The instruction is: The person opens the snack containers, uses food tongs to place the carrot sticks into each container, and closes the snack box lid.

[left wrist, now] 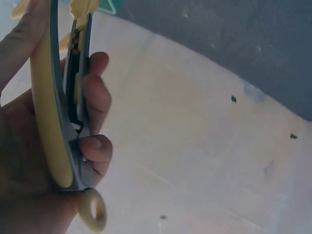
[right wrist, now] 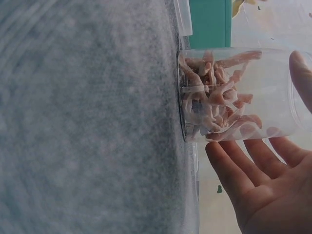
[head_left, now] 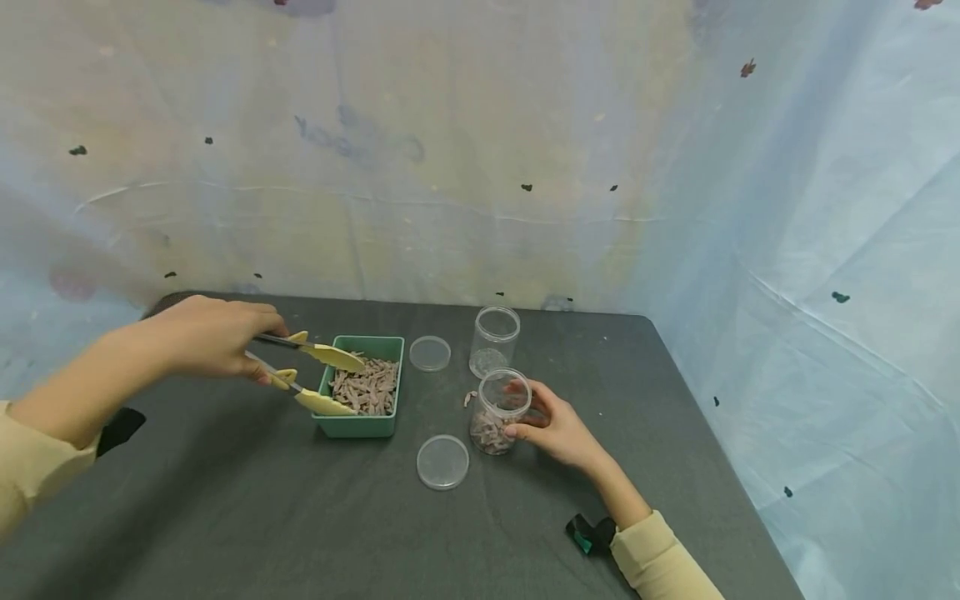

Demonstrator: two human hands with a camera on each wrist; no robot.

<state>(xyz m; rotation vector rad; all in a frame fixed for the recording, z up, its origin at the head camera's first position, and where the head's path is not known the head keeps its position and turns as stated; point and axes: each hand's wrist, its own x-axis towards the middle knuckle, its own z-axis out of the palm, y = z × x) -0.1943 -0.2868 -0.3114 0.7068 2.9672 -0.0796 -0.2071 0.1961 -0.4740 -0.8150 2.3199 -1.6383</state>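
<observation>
My left hand grips a pair of yellow and grey tongs, its fingers curled round the handles in the left wrist view. The spread yellow tips reach over a green tub full of brownish-pink strips. My right hand holds a clear jar by its side, thumb at the front. Similar strips fill the jar's lower part in the right wrist view. The jar stands upright on the dark table, its top uncovered.
Behind the held jar stands a second clear jar, uncovered, its contents unclear. Two clear round lids lie right of the tub. A loose strip lies beside the held jar. Patterned sheeting hangs behind the dark table.
</observation>
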